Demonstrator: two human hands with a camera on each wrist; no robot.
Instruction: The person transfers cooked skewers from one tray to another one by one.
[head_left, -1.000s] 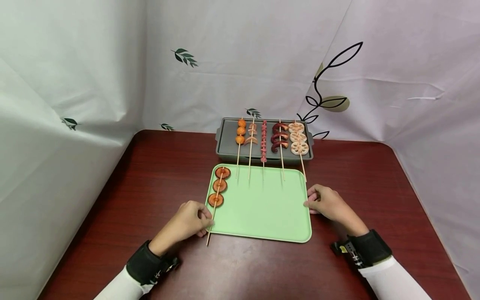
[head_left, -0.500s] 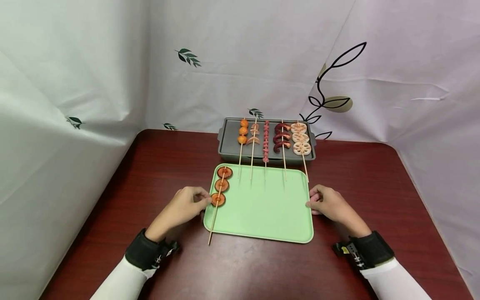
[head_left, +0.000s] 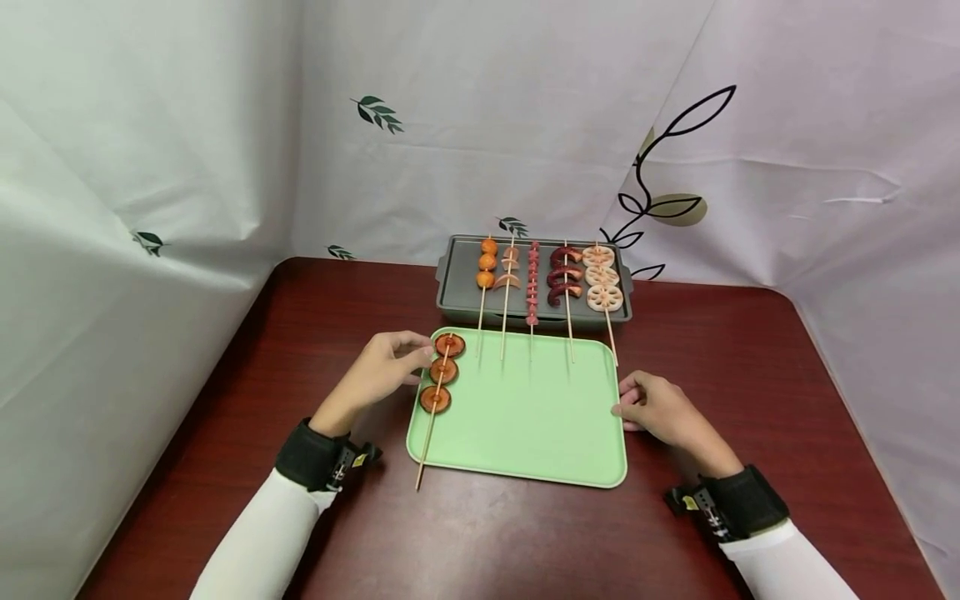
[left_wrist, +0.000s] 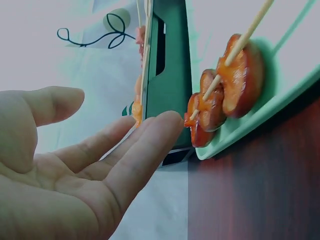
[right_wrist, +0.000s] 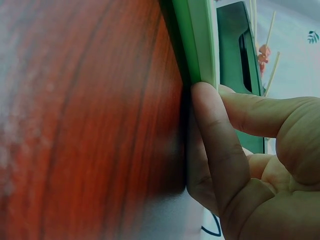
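1. The near strip of the dark red table (head_left: 525, 542) lies bare between the two white sleeves; only the bare end of one stick crosses it, poking out past the near edge of the green tray (head_left: 525, 433).
2. The right hand (head_left: 660, 410) rests on the table at the tray's right edge. In the right wrist view its fingers (right_wrist: 215, 140) are bent, with the fingertips pressed against the tray's rim; it closes round nothing.
3. The left hand (head_left: 382, 371) sits at the tray's far-left corner, just beside the skewer of three round orange-brown slices (head_left: 441, 372). In the left wrist view the fingers (left_wrist: 145, 150) are nearly straight and relaxed, the tips near the slices; whether they touch them cannot be told.
4. That skewer lies along the tray's left side. The rest of the tray's surface, to its right, is open.
5. Past the tray, the grey grill pan (head_left: 457, 292) stands close behind it, near the back edge of the table. Five skewers (head_left: 534, 279) lie across it, their sticks overhanging the tray's far rim.
6. White sheeting with leaf prints closes the table in at the back and both sides. The wrist views cut off most of the pan and are blurred up close.
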